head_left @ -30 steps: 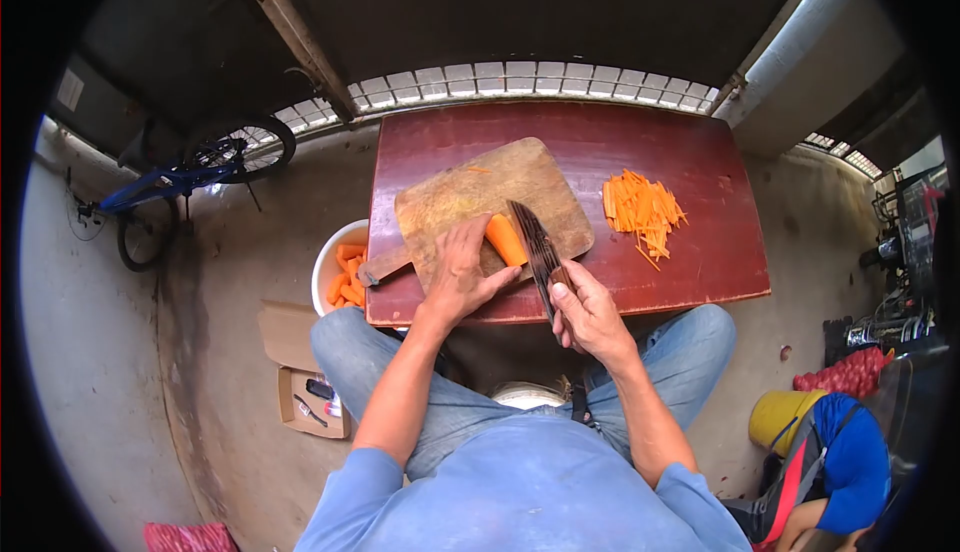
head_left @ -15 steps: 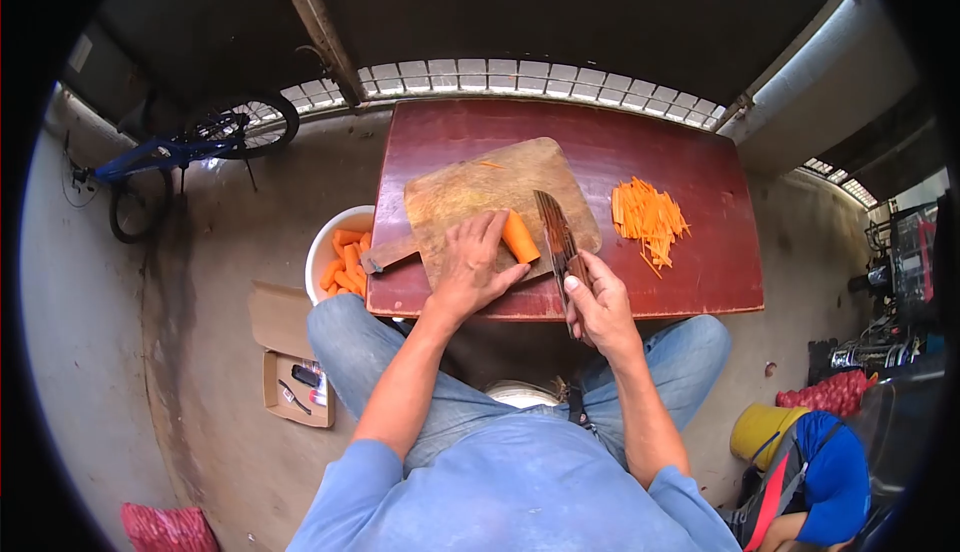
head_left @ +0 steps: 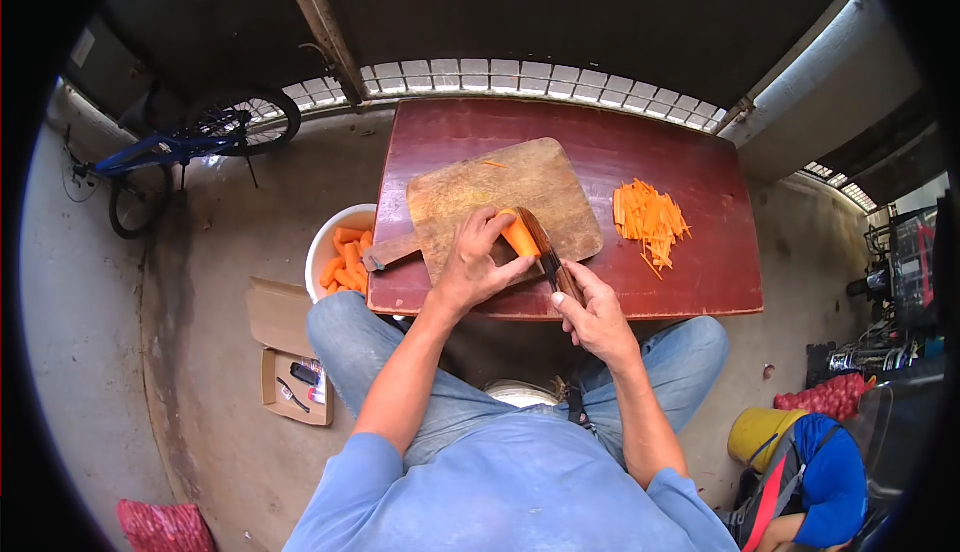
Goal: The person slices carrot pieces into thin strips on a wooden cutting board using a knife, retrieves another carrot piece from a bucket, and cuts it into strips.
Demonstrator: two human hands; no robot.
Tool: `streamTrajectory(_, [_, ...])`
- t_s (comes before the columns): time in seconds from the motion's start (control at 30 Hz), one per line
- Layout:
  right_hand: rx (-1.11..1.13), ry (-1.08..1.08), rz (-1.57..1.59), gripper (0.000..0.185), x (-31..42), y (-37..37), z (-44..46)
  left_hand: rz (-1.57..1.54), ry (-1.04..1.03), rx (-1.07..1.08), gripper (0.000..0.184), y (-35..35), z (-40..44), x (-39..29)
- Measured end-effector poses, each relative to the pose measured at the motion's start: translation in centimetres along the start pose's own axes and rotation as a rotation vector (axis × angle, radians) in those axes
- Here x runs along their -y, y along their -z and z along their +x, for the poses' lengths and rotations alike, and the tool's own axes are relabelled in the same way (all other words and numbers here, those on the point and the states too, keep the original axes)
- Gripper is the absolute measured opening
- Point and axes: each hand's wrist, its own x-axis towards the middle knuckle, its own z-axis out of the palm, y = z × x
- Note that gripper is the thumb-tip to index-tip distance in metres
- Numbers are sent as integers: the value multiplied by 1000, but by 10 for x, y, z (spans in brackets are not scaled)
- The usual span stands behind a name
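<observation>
A thick piece of carrot [head_left: 519, 236] lies on the wooden cutting board [head_left: 480, 187], near its front edge. My left hand [head_left: 472, 257] grips the carrot from the left, fingertips at its far end and thumb by its near end. In my right hand [head_left: 592, 314] is a knife [head_left: 540, 244], held by the handle. Its dark blade runs along the carrot's right side, touching it or very close; I cannot tell whether it has cut in. To the right of the board, a pile of carrot strips [head_left: 648, 217] rests on the red table [head_left: 700, 272].
A white bucket [head_left: 318, 252] of carrots stands at the table's left side. On the floor are an open cardboard box [head_left: 270, 392], a bicycle [head_left: 150, 155], red mesh sacks [head_left: 165, 527] and a yellow bucket [head_left: 757, 437]. Another person in blue [head_left: 835, 467] is at the lower right.
The knife has moved left, from beside the carrot to right against its side. My left fingers have drawn in around the carrot, and the hand has lifted slightly.
</observation>
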Motion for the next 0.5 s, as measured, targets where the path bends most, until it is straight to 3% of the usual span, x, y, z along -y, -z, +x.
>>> streamTrajectory(0.07, [0, -27, 19, 61, 2, 1, -4, -63, 39, -17, 57, 1, 1, 0])
streamTrajectory(0.17, [14, -44, 48, 61, 5, 1, -5, -173, 294, 57, 53, 12, 5, 3])
streamTrajectory(0.2, [17, -45, 58, 61, 6, 1, -6, 36, 171, 17, 48, 17, 8, 1])
streamTrajectory(0.4, [63, -4, 28, 60, 17, -11, -4, 173, 53, -96, 44, 21, 2, -5])
streamTrajectory(0.5, [90, -40, 3, 59, 25, -13, -2, 69, 259, 31, 44, 30, -3, -2])
